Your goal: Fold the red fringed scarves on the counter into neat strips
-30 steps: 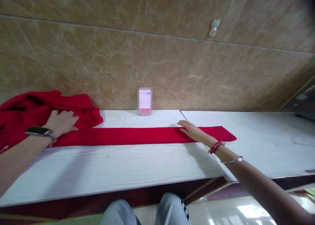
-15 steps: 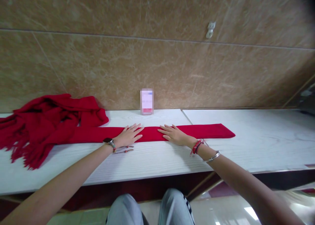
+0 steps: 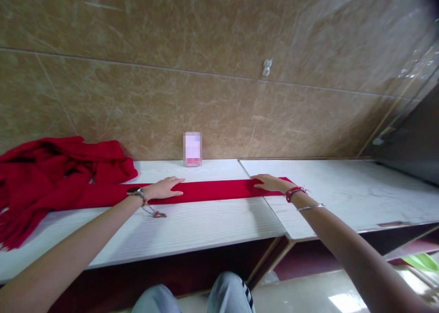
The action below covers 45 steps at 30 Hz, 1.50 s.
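A red scarf lies as a long flat folded strip along the white table, its left part a loose heap with fringe at the far left. My left hand rests on the strip near the heap, palm down and fingers stretched out. Close to the strip's right end, my right hand lies palm down on the cloth, fingers extended and covering part of it. Neither hand grips the fabric.
Behind the scarf, a phone with a blurred screen leans against the marbled wall. The white tabletop has a seam near my right hand. A small white fitting is on the wall. A dark object stands at the far right.
My right hand has slid rightward along the strip toward its end, while my left hand stays on the cloth near the heap. The view has turned somewhat to the right.
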Motion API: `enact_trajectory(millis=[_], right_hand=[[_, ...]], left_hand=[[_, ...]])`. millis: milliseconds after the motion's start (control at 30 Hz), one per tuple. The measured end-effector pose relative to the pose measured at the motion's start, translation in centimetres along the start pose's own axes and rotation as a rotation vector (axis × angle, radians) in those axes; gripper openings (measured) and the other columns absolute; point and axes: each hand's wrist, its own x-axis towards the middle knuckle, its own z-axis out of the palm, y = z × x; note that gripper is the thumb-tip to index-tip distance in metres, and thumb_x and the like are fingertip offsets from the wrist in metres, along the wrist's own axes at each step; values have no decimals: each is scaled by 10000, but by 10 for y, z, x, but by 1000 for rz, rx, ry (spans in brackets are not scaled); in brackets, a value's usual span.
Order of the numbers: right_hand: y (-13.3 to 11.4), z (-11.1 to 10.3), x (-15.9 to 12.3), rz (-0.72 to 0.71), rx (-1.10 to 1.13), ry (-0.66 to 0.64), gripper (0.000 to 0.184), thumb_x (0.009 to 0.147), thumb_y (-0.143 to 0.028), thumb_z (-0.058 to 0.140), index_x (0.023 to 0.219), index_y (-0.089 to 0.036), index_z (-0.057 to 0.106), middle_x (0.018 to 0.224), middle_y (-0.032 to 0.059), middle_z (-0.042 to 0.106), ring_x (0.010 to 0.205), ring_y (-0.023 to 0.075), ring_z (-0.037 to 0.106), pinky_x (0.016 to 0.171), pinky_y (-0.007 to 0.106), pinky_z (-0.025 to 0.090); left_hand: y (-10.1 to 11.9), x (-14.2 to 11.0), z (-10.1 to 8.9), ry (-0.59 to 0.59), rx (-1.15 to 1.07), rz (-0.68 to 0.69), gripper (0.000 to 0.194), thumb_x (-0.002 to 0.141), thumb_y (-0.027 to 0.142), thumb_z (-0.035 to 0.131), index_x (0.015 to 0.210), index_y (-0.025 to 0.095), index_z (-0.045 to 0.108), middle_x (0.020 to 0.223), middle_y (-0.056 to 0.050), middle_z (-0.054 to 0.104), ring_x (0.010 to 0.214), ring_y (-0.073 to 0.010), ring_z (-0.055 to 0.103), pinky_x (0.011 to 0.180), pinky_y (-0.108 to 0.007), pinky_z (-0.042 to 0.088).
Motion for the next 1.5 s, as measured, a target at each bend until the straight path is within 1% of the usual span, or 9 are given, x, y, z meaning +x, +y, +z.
enact_trajectory(millis=[300,433,600,767,900,1000,1133,1333,1500], right_hand=[[-31,-24,54,37,133,-266,390,569,-257,674,955,-219,636,864,49,671,775,243,614,620,319,461],[-24,-21,50,5,117,-225,222,572,-283,661,776,-200,633,751,39,650,691,216,588,569,290,417],[-22,-25,40,-53,18,-195,256,621,-291,644,856,-192,618,842,48,643,745,210,583,604,275,411],[-35,-31,23,-62,-159,198,164,777,-216,496,889,-141,588,898,114,620,792,213,577,675,284,421],[-41,-9,-9,-163,-284,428,220,811,-91,366,887,-140,567,922,127,604,802,207,567,692,296,445],[-37,16,-32,-298,-307,414,265,809,-71,343,910,-140,578,952,129,619,871,216,575,755,323,465],[-29,31,-44,-276,-291,423,391,781,-56,339,1110,-115,543,1047,143,628,955,232,583,817,375,470],[-32,29,-42,-286,-219,341,454,775,-55,344,1178,-153,530,1150,107,601,1016,219,572,856,371,465],[-21,8,-34,-151,-9,181,438,747,-95,367,1121,-171,582,1085,81,641,971,210,598,843,321,463]], left_hand=[[-13,6,-22,-183,-22,-91,608,686,579,523,1082,121,576,1141,-131,592,1013,-252,548,872,-287,393],[-26,-4,-23,-183,1,-131,655,638,581,570,1117,134,561,1185,-123,570,1063,-265,523,882,-290,387],[-50,-23,-38,-215,124,-172,608,616,514,626,1101,153,564,1147,-101,591,1010,-240,549,830,-268,410],[-52,-48,-56,15,263,-109,299,736,365,572,938,145,592,963,-74,631,887,-208,576,777,-258,419],[-42,-84,-39,180,394,-53,168,781,152,482,930,163,558,965,-63,597,876,-189,572,752,-261,427],[-37,-109,-15,106,472,35,261,735,61,502,960,182,552,1016,-57,582,926,-189,562,784,-267,426],[-34,-123,-4,92,498,51,379,727,42,510,1072,199,530,1091,-59,559,979,-185,548,830,-271,416],[-30,-122,-7,86,490,52,513,738,53,507,1224,212,472,1146,-66,537,954,-180,555,803,-255,421],[-42,-118,-20,177,324,13,262,814,155,468,1039,165,603,1028,-74,601,929,-174,557,853,-251,395]])
